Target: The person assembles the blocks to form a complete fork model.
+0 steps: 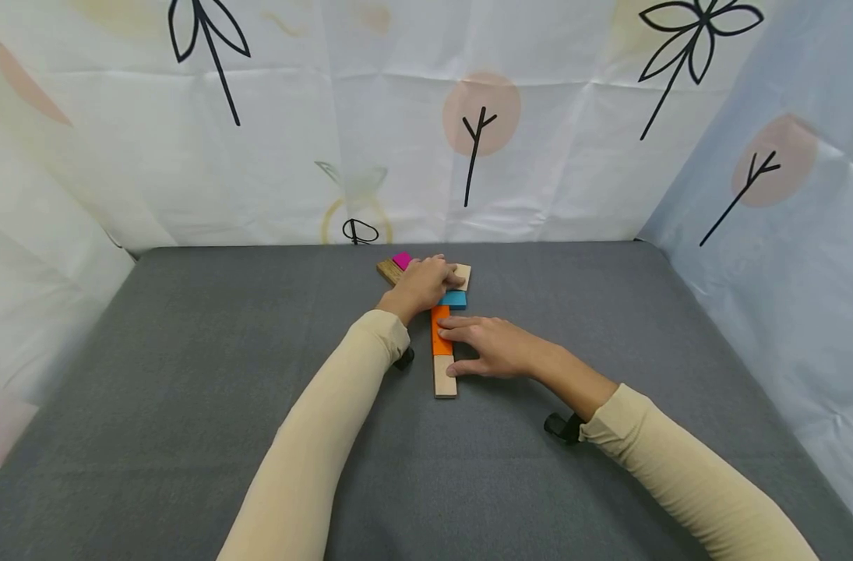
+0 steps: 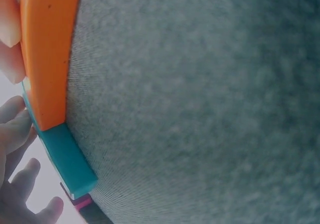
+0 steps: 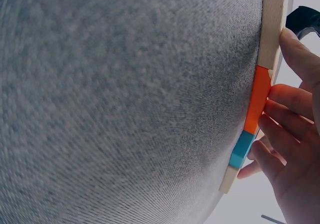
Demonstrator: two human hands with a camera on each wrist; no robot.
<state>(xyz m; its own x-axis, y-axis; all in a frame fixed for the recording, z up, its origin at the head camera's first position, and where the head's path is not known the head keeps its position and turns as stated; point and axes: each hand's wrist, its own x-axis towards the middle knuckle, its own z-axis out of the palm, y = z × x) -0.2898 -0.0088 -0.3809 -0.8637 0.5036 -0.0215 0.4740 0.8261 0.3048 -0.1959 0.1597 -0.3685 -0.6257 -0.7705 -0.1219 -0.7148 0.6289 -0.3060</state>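
Flat wooden pieces lie in a joined row on the grey table. Nearest is a pale wood block (image 1: pixel 445 378), then an orange block (image 1: pixel 442 331) and a blue block (image 1: pixel 456 299) beyond it. At the far end sit another pale block (image 1: pixel 463 274), a brown block (image 1: pixel 389 270) and a magenta block (image 1: pixel 402 259). My left hand (image 1: pixel 424 282) rests over these far pieces with fingers loosely spread, hiding where they meet. The right hand (image 1: pixel 498 347) touches the orange block with its extended fingers, while its thumb meets the near pale block.
Grey cloth covers the table (image 1: pixel 209 374), spreading to both sides of the row. Printed white fabric (image 1: pixel 398 47) rises behind its far edge and at the sides. A black wrist device (image 1: pixel 565 428) hangs below the right wrist.
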